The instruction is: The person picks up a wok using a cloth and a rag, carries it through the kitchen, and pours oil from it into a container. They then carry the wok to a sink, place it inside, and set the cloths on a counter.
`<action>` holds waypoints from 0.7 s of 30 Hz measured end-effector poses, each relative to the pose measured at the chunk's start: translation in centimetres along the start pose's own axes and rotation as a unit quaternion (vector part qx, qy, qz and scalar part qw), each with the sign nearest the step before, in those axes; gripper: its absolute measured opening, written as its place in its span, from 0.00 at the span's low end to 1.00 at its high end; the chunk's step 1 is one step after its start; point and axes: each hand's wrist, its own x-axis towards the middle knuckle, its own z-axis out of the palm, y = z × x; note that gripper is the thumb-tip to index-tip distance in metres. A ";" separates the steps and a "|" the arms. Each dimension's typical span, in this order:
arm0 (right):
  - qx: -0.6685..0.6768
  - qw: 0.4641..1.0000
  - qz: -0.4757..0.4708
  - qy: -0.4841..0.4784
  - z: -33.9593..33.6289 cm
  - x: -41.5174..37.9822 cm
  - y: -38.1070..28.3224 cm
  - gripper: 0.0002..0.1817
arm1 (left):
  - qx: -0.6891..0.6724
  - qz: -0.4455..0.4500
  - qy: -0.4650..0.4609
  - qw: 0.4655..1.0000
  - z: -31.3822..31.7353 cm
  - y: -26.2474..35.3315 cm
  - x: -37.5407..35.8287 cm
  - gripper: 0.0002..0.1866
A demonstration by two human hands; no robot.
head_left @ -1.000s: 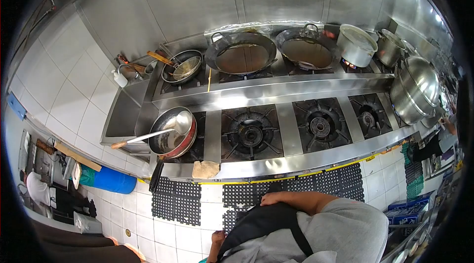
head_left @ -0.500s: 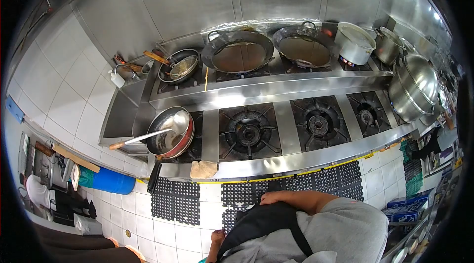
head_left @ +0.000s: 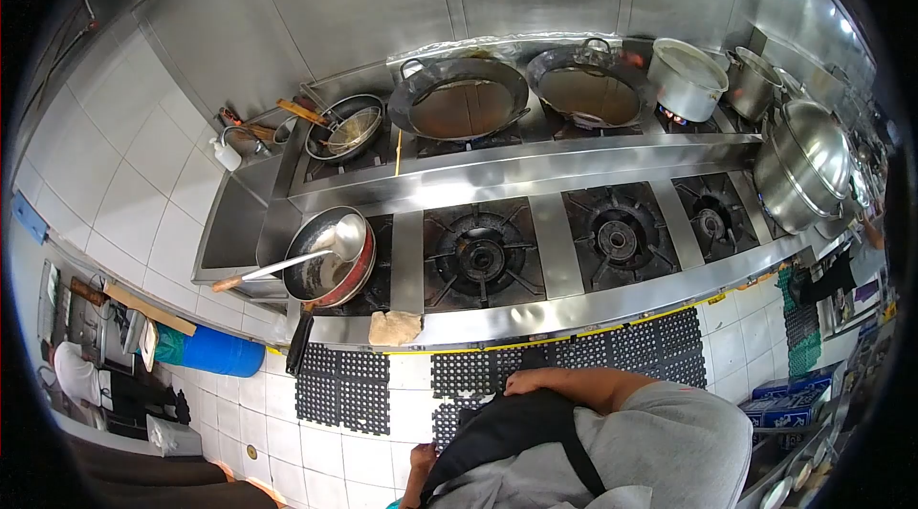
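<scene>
I stand at a long steel stove [head_left: 574,313]. My right hand [head_left: 524,381] lies against the black apron [head_left: 507,433] on my chest, forearm bent across my grey shirt. My left hand [head_left: 421,460] sits low at the apron's left edge, mostly hidden. Whether either hand grips anything does not show. Nearest on the stove's front ledge is a crumpled tan cloth [head_left: 395,326]. To its upper left a red-rimmed pan [head_left: 330,272] holds a steel ladle [head_left: 349,237] with a wooden handle.
The front burners [head_left: 481,256] are bare; a large steel pot [head_left: 801,174] stands at the right. The back row holds two woks [head_left: 459,108], a strainer pan [head_left: 344,131] and pots. Black mats [head_left: 612,351] cover the floor. A blue drum [head_left: 215,351] and another person [head_left: 72,370] are at left.
The view has shifted slightly; my hands and the things on the stove have stayed in place.
</scene>
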 end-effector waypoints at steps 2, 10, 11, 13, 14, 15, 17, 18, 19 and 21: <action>0.014 1.000 0.010 0.000 -0.2 -0.5 -0.5 0.26 | 0.003 -0.010 0.023 1.000 0.0 0.5 -0.1 0.17; 0.027 1.000 0.011 0.007 0.0 -0.3 -0.3 0.26 | 0.058 -0.004 0.011 0.998 -0.1 -0.3 0.2 0.20; 0.021 1.000 0.007 0.002 -0.1 -0.3 -0.3 0.26 | 0.056 0.022 0.010 0.998 -0.2 0.3 -0.2 0.20; 0.014 1.000 0.003 -0.004 -0.1 -0.3 -0.2 0.26 | 0.087 0.014 0.025 0.996 -0.1 0.9 -0.5 0.20; 0.008 1.000 -0.002 -0.004 0.0 -0.3 -0.1 0.26 | 0.097 0.011 0.031 0.995 -0.2 0.8 -0.4 0.20; 0.003 1.000 -0.007 -0.004 0.0 -0.2 0.0 0.26 | 0.072 0.012 0.007 0.997 -0.5 0.7 -0.3 0.20; 0.000 1.000 -0.006 -0.003 -0.3 -0.6 -0.5 0.26 | 0.046 0.013 -0.017 0.999 -0.5 1.0 -0.4 0.20; -0.002 1.000 -0.004 -0.002 -0.4 -0.8 -0.7 0.26 | 0.056 0.007 0.005 0.998 -0.1 1.2 -0.5 0.20; -0.002 1.000 -0.004 -0.002 -0.5 -1.0 -0.9 0.26 | 0.066 0.001 0.027 0.997 0.1 1.2 -0.6 0.20; 0.004 1.000 -0.001 -0.010 -0.7 -1.3 -1.3 0.27 | 0.039 -0.009 0.024 0.999 -0.1 1.3 -0.7 0.19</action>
